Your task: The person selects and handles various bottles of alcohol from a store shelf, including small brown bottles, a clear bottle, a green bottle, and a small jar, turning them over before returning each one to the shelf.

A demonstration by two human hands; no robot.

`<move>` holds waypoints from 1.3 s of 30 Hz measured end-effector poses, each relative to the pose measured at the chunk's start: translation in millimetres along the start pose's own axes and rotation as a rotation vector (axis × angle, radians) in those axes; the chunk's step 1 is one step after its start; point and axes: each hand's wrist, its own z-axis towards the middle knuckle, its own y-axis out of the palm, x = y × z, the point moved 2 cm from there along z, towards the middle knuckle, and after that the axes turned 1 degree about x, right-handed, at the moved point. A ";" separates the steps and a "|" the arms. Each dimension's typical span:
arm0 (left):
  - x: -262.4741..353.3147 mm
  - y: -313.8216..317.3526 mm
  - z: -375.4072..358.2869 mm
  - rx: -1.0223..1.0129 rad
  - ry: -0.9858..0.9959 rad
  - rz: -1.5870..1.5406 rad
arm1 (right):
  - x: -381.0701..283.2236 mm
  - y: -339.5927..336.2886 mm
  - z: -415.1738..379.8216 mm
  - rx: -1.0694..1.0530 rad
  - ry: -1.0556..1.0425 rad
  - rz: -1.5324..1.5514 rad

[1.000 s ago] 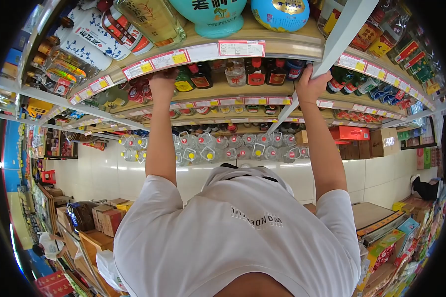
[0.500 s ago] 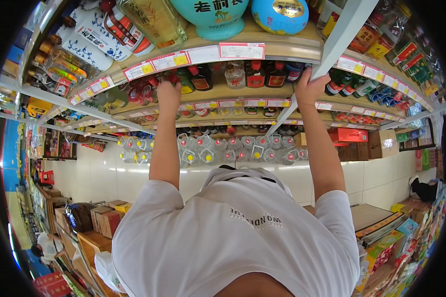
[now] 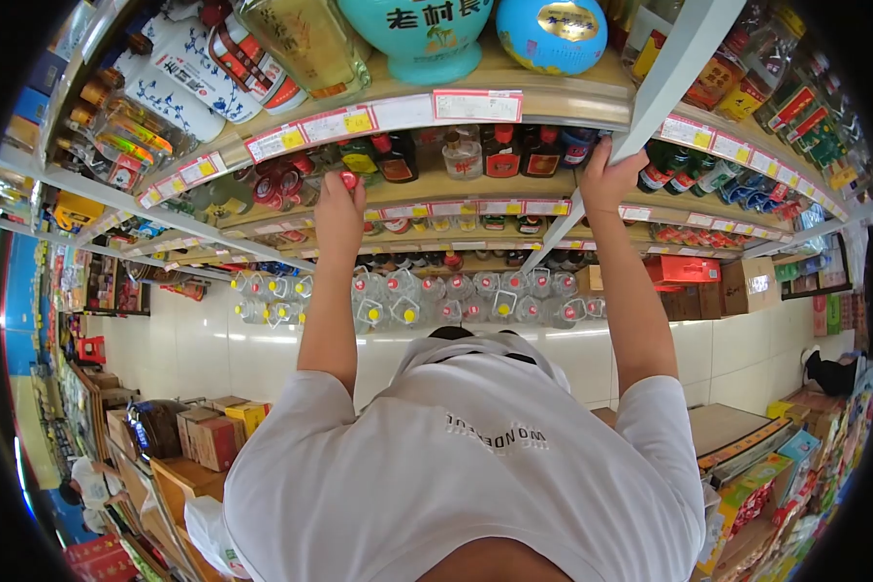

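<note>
The left hand (image 3: pixel 340 209) has drawn back nearer the person, its fingers closed on a small item (image 3: pixel 348 179) with a round, shiny red top, just before the middle shelf (image 3: pixel 436 189); the rest is hidden. At right, the right hand (image 3: pixel 608 179) grips the pale post (image 3: pixel 671 78).

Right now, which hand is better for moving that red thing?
Left, I think: the left hand has the red thing at its fingertips, while the right hand is farther away, holding the grey post.
</note>
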 end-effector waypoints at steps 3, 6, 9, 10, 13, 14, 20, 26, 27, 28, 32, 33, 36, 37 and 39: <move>8.6 -21.2 -15.7 0.067 0.127 -0.004 | 1.4 -0.5 1.0 -0.013 0.008 -0.017; 15.3 -38.0 -32.0 0.037 0.046 -0.099 | -2.8 -1.1 0.2 -0.002 0.047 -0.008; 12.5 -52.0 -42.7 0.001 -0.030 -0.190 | 1.0 -0.1 0.4 -0.016 0.040 -0.048; 9.4 -54.8 -44.7 0.019 -0.070 -0.244 | -0.5 -0.3 0.6 -0.024 0.038 -0.055; -6.1 -57.7 -52.8 0.058 -0.251 -0.440 | 0.2 0.8 0.0 -0.006 0.018 -0.053; -13.4 -56.5 -56.5 0.052 -0.347 -0.528 | 1.8 1.3 -1.0 0.001 0.010 -0.057; -39.0 -76.1 -72.2 0.080 -0.625 -0.915 | 20.8 4.8 -2.7 -0.005 -0.014 -0.010; -103.6 -96.8 -84.7 0.043 -0.797 -1.016 | 17.0 6.8 -1.7 -0.034 -0.027 0.021; -113.1 -101.4 -84.2 0.050 -0.819 -1.036 | 17.0 6.3 -1.9 -0.024 -0.049 -0.016; -123.3 -105.1 -83.0 0.053 -0.822 -1.056 | 17.5 7.2 -1.9 -0.013 -0.036 -0.008; -162.6 -111.3 -78.2 0.043 -0.844 -1.147 | -5.1 14.0 -6.5 0.047 0.098 0.036; -170.2 -111.8 -75.7 0.039 -0.849 -1.178 | -13.8 15.0 -9.2 0.066 0.152 0.048; -196.9 -107.7 -70.9 0.018 -0.868 -1.246 | -22.0 16.4 -19.2 0.158 0.064 -0.318; -207.1 -104.6 -69.3 0.013 -0.874 -1.265 | -19.4 17.5 -19.4 0.176 0.093 -0.327; -227.7 -101.3 -66.0 0.005 -0.887 -1.339 | -18.5 18.6 -18.8 0.209 0.155 -0.343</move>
